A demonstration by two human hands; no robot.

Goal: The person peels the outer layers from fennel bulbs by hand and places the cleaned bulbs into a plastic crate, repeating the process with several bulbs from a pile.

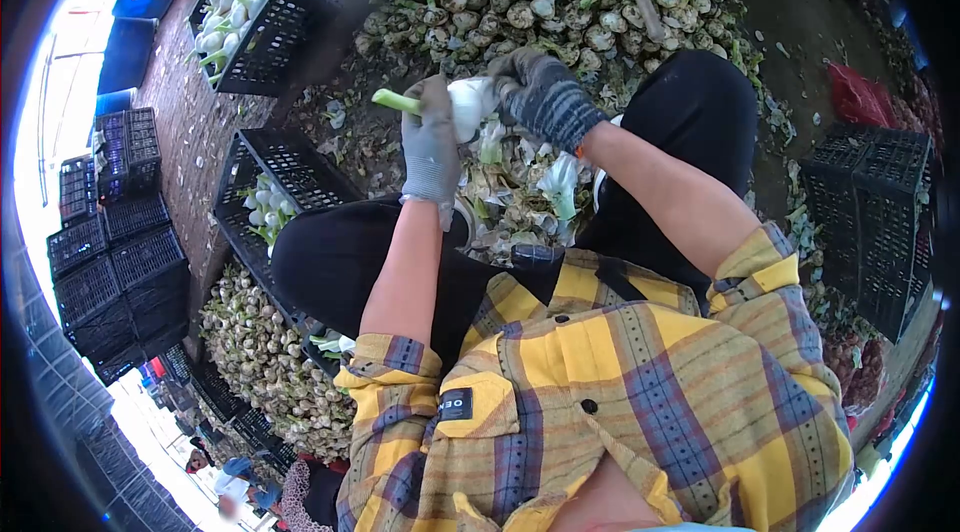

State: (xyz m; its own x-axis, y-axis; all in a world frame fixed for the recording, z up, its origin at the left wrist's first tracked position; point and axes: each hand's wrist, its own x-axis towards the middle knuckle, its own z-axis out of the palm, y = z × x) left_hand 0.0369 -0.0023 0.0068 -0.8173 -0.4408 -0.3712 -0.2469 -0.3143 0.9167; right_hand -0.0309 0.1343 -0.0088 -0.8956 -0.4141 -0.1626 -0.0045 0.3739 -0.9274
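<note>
My left hand (430,142), in a grey glove, is closed round a white garlic bulb (466,108) whose cut green stem (397,101) sticks out to the left. On the bulb's right end, my right hand (540,97), in a dark striped glove, has its fingers closed; whether it also holds something small is hidden. Stripped skins and leaves (515,182) litter the ground beneath my hands, between my knees. Beyond them rises a heap of dirty garlic bulbs (500,2), with a long-handled blade (645,2) lying on it.
A black crate (270,57) of white bulbs tilts at upper left, and another crate (300,167) stands beside my left knee. More unpeeled garlic (265,352) lies lower left. Stacked black crates (120,282) stand far left, others (865,222) at right. People (235,482) are at lower left.
</note>
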